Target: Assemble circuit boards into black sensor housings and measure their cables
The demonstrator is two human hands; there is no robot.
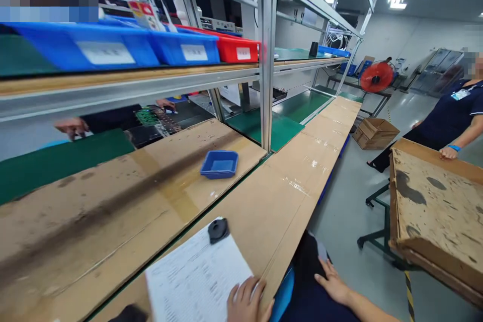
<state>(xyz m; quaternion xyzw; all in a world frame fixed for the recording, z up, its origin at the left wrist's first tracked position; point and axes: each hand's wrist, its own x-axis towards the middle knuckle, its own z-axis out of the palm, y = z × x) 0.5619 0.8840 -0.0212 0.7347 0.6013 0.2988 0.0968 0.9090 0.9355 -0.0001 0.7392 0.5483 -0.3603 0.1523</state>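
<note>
Your left hand (247, 304) on the printed sheet's (196, 276) right edge, fingers together and curled, sheet flat on the cardboard-covered bench (279, 196), your right hand (334, 282) spread on your thigh, black disc (218, 230) at the sheet's top.

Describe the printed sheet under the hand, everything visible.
The printed sheet is white paper, lying flat and skewed on the cardboard-covered bench near its front edge. Rows of small dark print cover it, too blurred to read. A round black disc sits on its far corner. The left hand rests fingers-down on its near right corner. Its near edge runs out of view.
</note>
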